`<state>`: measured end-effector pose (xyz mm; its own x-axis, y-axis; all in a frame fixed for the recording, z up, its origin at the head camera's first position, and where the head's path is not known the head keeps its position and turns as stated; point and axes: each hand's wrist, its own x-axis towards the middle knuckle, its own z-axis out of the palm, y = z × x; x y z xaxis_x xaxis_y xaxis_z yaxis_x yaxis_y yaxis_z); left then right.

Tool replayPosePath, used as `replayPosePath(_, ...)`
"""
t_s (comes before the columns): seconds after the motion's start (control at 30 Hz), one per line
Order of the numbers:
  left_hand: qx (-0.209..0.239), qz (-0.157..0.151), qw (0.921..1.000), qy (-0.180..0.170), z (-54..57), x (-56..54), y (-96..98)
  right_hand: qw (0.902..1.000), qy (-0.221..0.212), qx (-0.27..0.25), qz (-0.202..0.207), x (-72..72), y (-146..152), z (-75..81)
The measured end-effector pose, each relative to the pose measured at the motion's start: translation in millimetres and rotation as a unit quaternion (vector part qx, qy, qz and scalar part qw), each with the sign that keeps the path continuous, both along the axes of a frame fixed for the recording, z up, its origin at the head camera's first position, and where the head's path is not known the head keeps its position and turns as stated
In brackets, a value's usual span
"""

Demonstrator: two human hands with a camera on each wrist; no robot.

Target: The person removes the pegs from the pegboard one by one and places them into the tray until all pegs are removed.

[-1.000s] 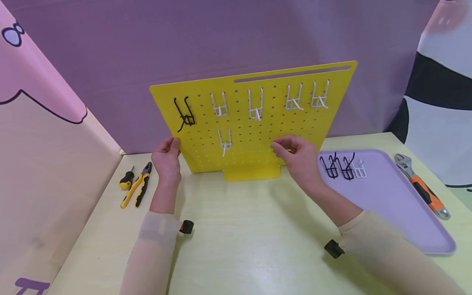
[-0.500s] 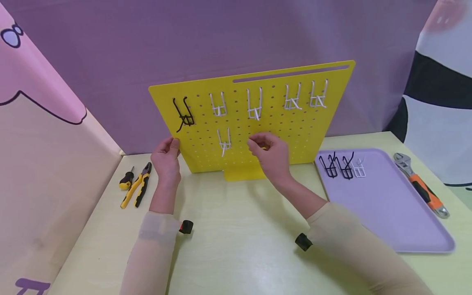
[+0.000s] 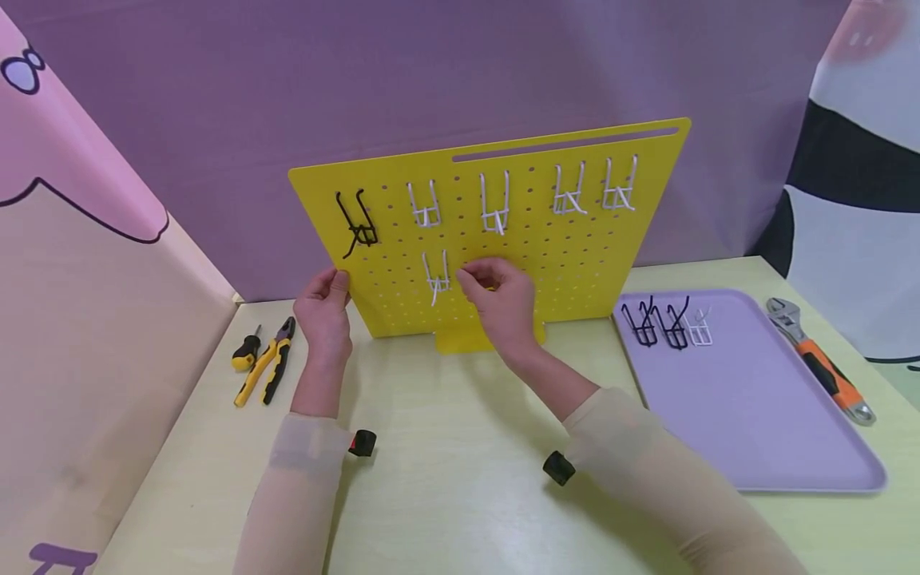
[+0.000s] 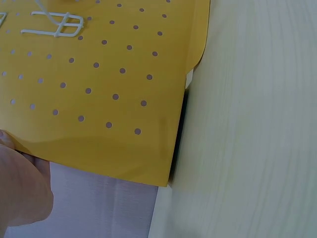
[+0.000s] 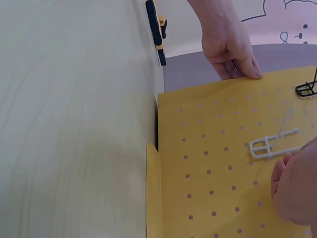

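Observation:
My left hand [image 3: 325,315] grips the left edge of a yellow pegboard [image 3: 575,271], thumb on the front and fingers behind. My right hand [image 3: 506,307] is in front of the board, its fingers curled and thumb tip close to the index finger; nothing shows between them. Just left of those fingertips hangs a white wire hook [image 3: 438,284] in the lower row; in the right wrist view the hand overlaps one prong of this hook [image 5: 260,147]. Along the top row hang a black hook [image 3: 365,233] and several white hooks [image 3: 496,220].
At right, a purple tray [image 3: 755,415] carries two black hooks [image 3: 676,331] and a white one [image 3: 700,331]. Beyond it lies an adjustable wrench [image 3: 822,363]. Pliers [image 3: 269,359] and a short screwdriver [image 3: 247,351] lie at left. A purple cloth wall [image 3: 431,80] stands behind.
My right hand has moved left across the front of the pegboard, toward the lower white hook. The left hand keeps its grip on the edge.

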<state>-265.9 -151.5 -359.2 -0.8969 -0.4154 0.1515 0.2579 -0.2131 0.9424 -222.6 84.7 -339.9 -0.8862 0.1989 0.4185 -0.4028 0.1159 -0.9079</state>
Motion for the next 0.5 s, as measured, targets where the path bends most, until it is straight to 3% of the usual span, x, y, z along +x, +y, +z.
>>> replayPosePath(0.23, -0.004, 0.003, 1.0000, 0.004, -0.6, -0.6, 0.4, 0.9997, -0.003, -0.003, -0.026, -3.0, -12.2, -2.0)
replayPosePath(0.5, -0.033, 0.008, 0.9993, 0.018, -0.6, 1.7, 2.8, 0.9987, 0.024, -0.012, -0.044, -9.0, -20.5, -4.9)
